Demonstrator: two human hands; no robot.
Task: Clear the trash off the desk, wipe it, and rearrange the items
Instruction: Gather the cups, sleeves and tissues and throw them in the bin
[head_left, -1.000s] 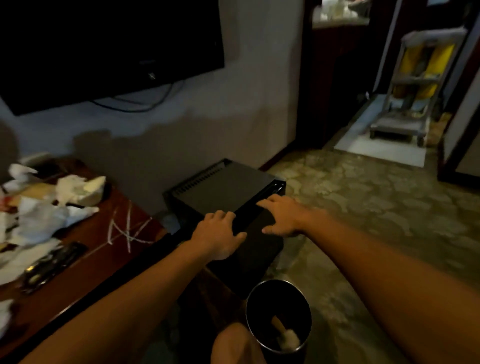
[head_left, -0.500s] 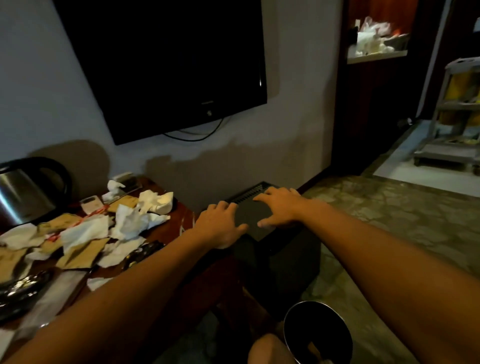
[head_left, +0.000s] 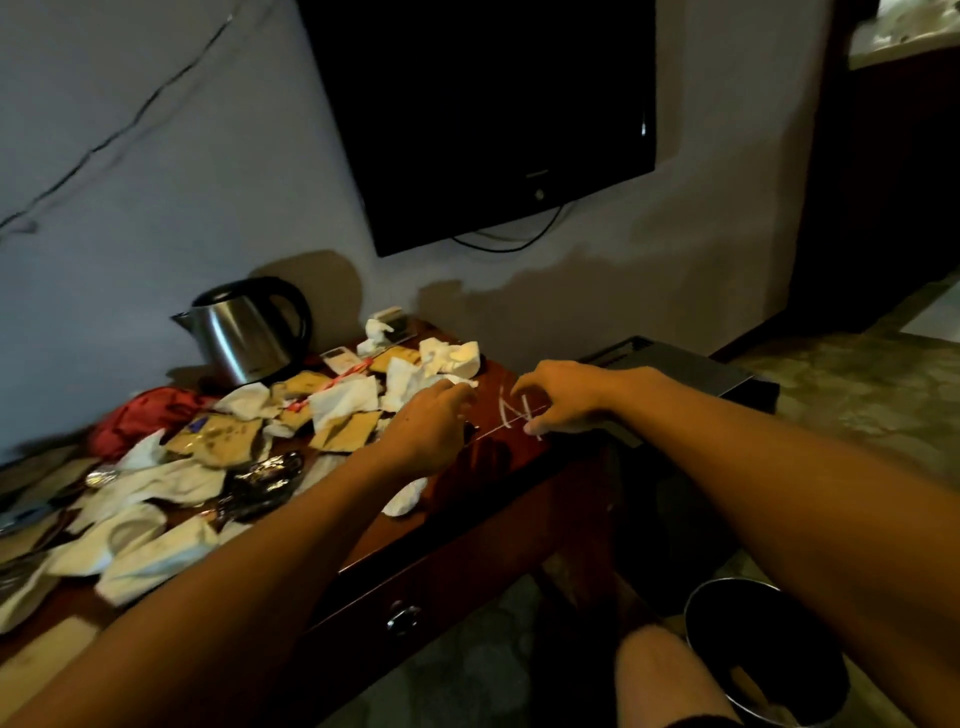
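A dark wall-mounted television (head_left: 488, 114) hangs above a reddish wooden desk (head_left: 498, 467) whose front drawer carries a metal ring pull (head_left: 402, 617). Right of the desk stands a low black cabinet (head_left: 691, 371), and nearer the camera, on the floor, a round metal waste bin (head_left: 748, 649) with some paper in it. A stainless steel electric kettle (head_left: 244, 332) with a black handle stands at the back of the desk by the wall. In front of it the desktop is strewn with trash: crumpled white tissues (head_left: 345, 400), brown paper sachets (head_left: 218, 441), a red crumpled bag (head_left: 140, 415) and a shiny dark foil wrapper (head_left: 260, 483). White scratch marks (head_left: 514, 410) show on the bare right end of the desk. The left hand (head_left: 428, 431) reaches over the right edge of the litter, fingers curled toward a tissue; whether it actually grips it I cannot tell. The right hand (head_left: 558, 397) hovers over the scratch marks with fingers loosely bent, holding nothing.
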